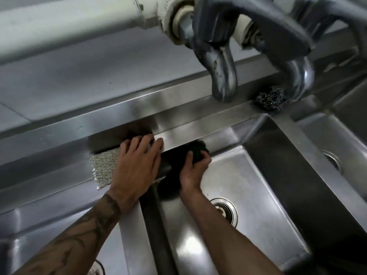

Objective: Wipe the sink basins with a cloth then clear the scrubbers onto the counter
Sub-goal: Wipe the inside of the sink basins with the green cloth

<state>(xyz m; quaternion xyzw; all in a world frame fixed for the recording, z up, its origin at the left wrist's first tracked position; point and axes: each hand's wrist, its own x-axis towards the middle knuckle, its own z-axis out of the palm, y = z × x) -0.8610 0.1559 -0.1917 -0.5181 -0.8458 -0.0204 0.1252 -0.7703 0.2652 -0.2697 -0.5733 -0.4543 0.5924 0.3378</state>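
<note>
Around the sink (198,124): two scrubbers (103,167) (271,100), two taps (224,80) (299,80), one dark cloth (198,150).

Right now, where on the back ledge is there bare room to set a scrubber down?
Bare: the back ledge between the left hand and the nearest faucet spout. Crowded: under the spouts, where the steel wool sits, and the left end, where the left hand covers part of the flat scouring pad. The right hand grips the dark cloth.

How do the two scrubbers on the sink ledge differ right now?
The flat pad is a pale, speckled sheet lying partly under the left hand. The steel wool is a dark, wiry clump, untouched, near the faucet spouts. Both sit on the sink rim.
</note>
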